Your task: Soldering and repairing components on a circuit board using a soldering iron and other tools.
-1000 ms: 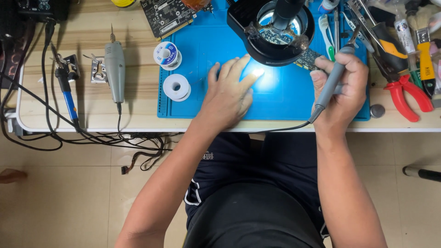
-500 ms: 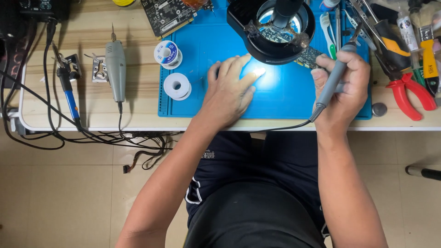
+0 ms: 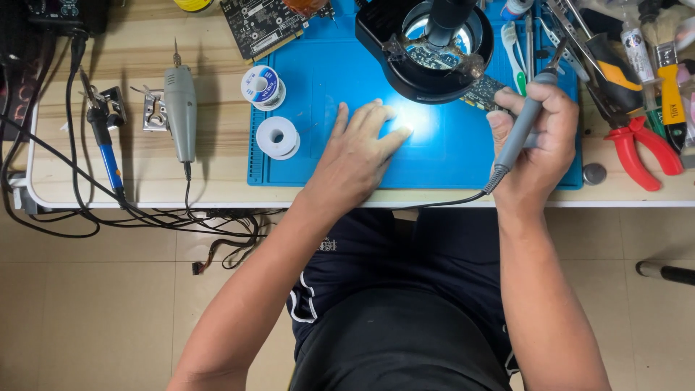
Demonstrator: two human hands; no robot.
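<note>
My left hand (image 3: 356, 150) lies flat, fingers spread, on the blue work mat (image 3: 326, 80), just below the black ring-lit magnifier (image 3: 427, 43). My right hand (image 3: 539, 137) grips a grey soldering iron (image 3: 523, 122), tip pointing up toward a circuit board (image 3: 483, 90) that pokes out from under the magnifier. The iron's cable trails off the table's front edge. Two solder spools (image 3: 278, 137) sit on the mat left of my left hand.
A grey rotary tool (image 3: 180, 105) and a blue-handled iron (image 3: 107, 156) lie on the wooden table at left, with tangled cables hanging below. Red pliers (image 3: 637, 148), brushes and other hand tools crowd the right. A green circuit board (image 3: 260, 22) lies at the back.
My left hand has slid a little left on the mat and flattened. My right hand with the iron has barely shifted.
</note>
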